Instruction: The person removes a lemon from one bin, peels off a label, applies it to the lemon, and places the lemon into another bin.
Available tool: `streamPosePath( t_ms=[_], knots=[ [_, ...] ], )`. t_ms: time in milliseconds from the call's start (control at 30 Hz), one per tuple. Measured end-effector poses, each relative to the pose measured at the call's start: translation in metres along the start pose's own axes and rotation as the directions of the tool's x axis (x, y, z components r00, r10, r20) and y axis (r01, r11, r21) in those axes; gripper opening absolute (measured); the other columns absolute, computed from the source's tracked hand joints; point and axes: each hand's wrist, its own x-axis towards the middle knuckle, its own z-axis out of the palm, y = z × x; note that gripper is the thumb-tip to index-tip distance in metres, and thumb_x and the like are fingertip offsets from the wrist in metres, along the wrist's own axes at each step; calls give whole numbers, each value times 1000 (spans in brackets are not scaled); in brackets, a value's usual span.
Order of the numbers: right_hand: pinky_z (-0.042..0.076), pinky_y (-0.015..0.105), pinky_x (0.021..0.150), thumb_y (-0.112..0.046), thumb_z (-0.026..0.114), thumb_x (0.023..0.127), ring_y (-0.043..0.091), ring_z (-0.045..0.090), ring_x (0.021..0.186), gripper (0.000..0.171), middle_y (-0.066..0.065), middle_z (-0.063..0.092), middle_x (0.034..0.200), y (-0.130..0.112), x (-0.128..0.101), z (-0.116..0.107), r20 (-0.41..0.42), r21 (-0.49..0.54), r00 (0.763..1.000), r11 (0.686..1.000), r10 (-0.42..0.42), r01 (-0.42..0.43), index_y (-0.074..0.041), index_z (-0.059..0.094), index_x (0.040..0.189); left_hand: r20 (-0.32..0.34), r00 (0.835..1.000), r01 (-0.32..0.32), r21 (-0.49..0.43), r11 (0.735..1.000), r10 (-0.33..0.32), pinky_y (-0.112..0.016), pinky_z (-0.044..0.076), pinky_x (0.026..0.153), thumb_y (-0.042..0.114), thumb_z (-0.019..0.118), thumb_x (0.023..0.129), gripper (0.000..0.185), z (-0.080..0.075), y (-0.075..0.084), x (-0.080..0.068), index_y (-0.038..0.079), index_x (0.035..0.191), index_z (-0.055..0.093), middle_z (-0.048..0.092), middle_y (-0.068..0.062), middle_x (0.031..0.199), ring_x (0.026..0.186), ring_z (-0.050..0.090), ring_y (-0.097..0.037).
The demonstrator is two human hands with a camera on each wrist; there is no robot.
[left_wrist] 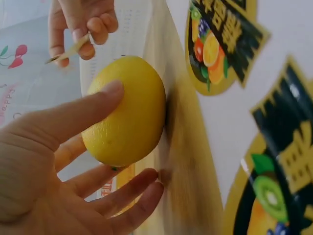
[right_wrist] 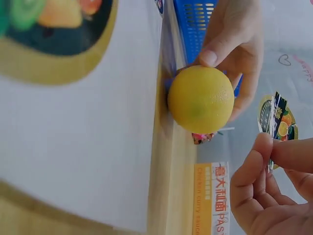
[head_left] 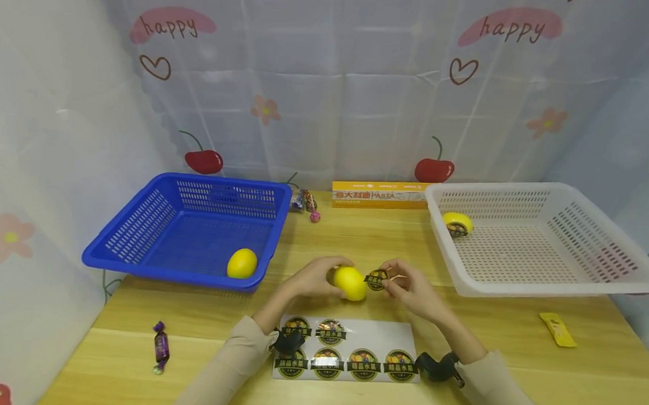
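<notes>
A yellow lemon [head_left: 350, 283] is gripped by my left hand [head_left: 316, 279], thumb on the near side and fingers behind it, close over the table. In the left wrist view the thumb presses the lemon's [left_wrist: 132, 112] side. My right hand [head_left: 414, 291] pinches a round black and gold fruit sticker [head_left: 377, 280] between thumb and fingertips, just right of the lemon. The right wrist view shows the sticker [right_wrist: 278, 120] held upright and slightly bent, apart from the lemon. A white sheet [head_left: 373, 334] of matching stickers lies in front of both hands, its upper right part bare.
At left, a blue basket [head_left: 171, 272] holds another lemon [head_left: 242, 263]. The white basket [head_left: 544, 289] at right contains a lemon [head_left: 458, 221] bearing a sticker. A pasta box [head_left: 379, 196] and wrapped candies [head_left: 309, 202] lie behind. Purple candy [head_left: 161, 347] and a yellow packet [head_left: 558, 330] flank the sheet.
</notes>
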Motion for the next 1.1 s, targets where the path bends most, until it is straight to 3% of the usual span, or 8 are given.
streamPosePath(
  t_ms=[267, 400, 500, 600, 667, 833, 933, 1100],
  knots=[
    [44, 25, 48, 0, 56, 92, 19, 56, 58, 26, 19, 57, 92, -5, 10, -1, -114, -78, 988, 992, -108, 100, 5, 56, 117, 57, 996, 80, -116, 990, -74, -33, 46, 90, 22, 84, 68, 60, 7, -9, 10, 12, 113, 46, 58, -14, 122, 107, 57, -25],
    [43, 23, 50, -1, 58, 91, 14, 56, 63, 28, 22, 60, 91, -11, 17, -2, -194, -68, 974, 992, -115, 104, 6, 56, 118, -5, 995, 97, -223, 970, -100, -33, 47, 86, 23, 81, 69, 60, 9, -11, 12, 11, 120, 50, 58, -15, 120, 106, 55, -26],
    [47, 21, 59, -3, 60, 91, 13, 58, 73, 30, 21, 63, 91, -16, 22, -4, -258, -54, 962, 995, -93, 81, 5, 56, 119, -74, 983, 121, -440, 890, -170, -37, 52, 82, 17, 77, 73, 57, 7, -12, 15, 7, 124, 53, 54, -16, 120, 102, 55, -28],
    [50, 21, 66, -4, 61, 90, 12, 58, 75, 31, 21, 62, 91, -23, 27, -8, -314, -28, 947, 998, -63, 57, 5, 56, 119, -123, 962, 112, -634, 765, -242, -39, 54, 79, 14, 72, 80, 54, 2, -8, 20, 4, 129, 50, 50, -19, 122, 96, 56, -24],
    [51, 21, 66, -3, 62, 89, 9, 58, 72, 31, 23, 62, 91, -28, 31, -11, -337, -4, 939, 998, -66, 68, 7, 56, 118, -144, 954, 84, -713, 696, -263, -36, 55, 75, 16, 65, 88, 52, -4, -3, 25, 3, 134, 46, 48, -20, 123, 88, 57, -21],
    [52, 20, 65, -3, 64, 88, 6, 59, 69, 33, 24, 62, 91, -44, 44, -19, -350, 21, 931, 993, -101, 115, 8, 54, 117, -143, 951, 39, -823, 567, -274, -21, 46, 60, 31, 41, 101, 46, -21, 16, 38, 2, 136, 37, 48, -18, 112, 70, 51, -15],
    [52, 19, 68, -6, 66, 87, 6, 61, 72, 34, 22, 62, 92, -56, 52, -20, -358, 7, 928, 994, -100, 109, 7, 54, 117, -130, 957, 25, -853, 521, -259, -19, 42, 56, 34, 30, 103, 43, -30, 25, 44, 1, 130, 38, 48, -14, 101, 66, 47, -15],
    [51, 15, 71, -8, 70, 84, 1, 61, 74, 32, 23, 65, 90, -69, 60, -15, -393, -53, 911, 992, -127, 115, 6, 58, 111, -130, 962, 6, -870, 493, -240, -20, 40, 54, 37, 23, 104, 41, -35, 37, 53, 4, 123, 38, 47, -9, 92, 62, 44, -13]
  ],
)
